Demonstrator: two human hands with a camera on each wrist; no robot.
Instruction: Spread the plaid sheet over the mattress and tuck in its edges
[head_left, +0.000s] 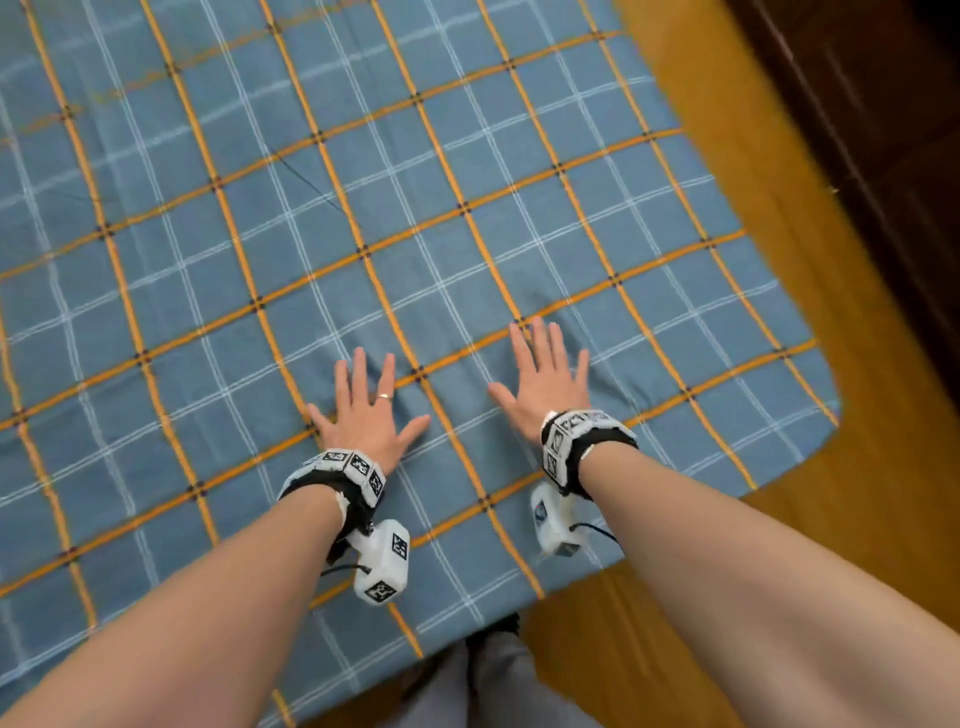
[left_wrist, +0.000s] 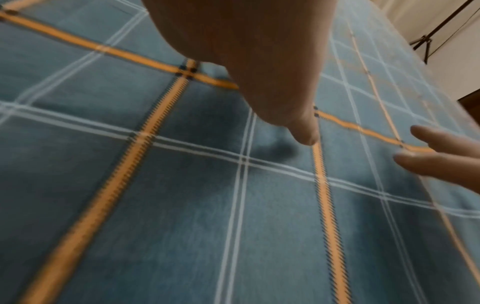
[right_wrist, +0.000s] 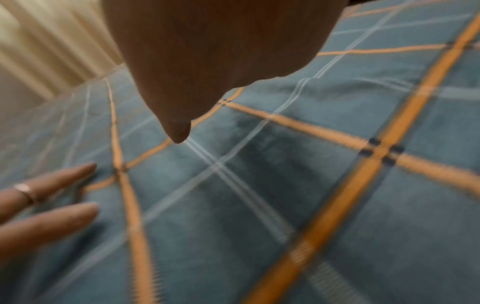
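The blue plaid sheet (head_left: 363, 218) with orange and white lines lies spread flat over the mattress, filling most of the head view. My left hand (head_left: 363, 405) rests palm down on it with fingers straight and spread; a ring sits on one finger. My right hand (head_left: 545, 379) lies flat on the sheet a short way to the right, fingers also straight. Small wrinkles fan out around the right hand. The left wrist view shows the sheet (left_wrist: 182, 205) under the left hand (left_wrist: 259, 61); the right wrist view shows the sheet (right_wrist: 285, 185) under the right hand (right_wrist: 207, 51).
The wooden bed frame (head_left: 779, 545) borders the sheet's near-right corner and right side. Dark wooden flooring (head_left: 883, 130) lies beyond it at upper right. My legs (head_left: 488, 686) stand against the near edge. A pale curtain (right_wrist: 39, 51) hangs at the far side.
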